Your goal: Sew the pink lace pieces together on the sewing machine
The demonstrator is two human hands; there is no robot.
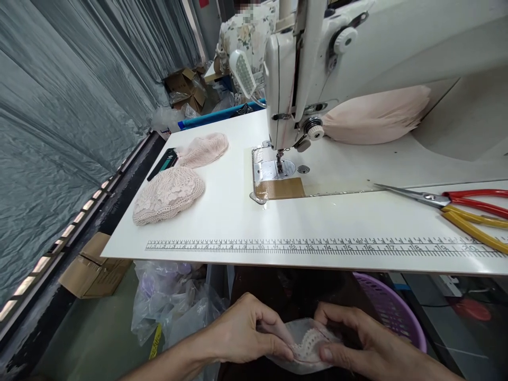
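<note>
As your left grip point(254, 330) pinches lace fabric point(308, 345), your right grip point(359, 336) does too!
It spans between, short of the surface point(234, 219).

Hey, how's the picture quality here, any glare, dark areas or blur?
Head view: soft sheen on the white tabletop; head view: deep shadow beneath it, behind the left hand and right hand; head view: ruler markings readable, lace piece fairly sharp; head view: pixelated patch at the top edge.
</note>
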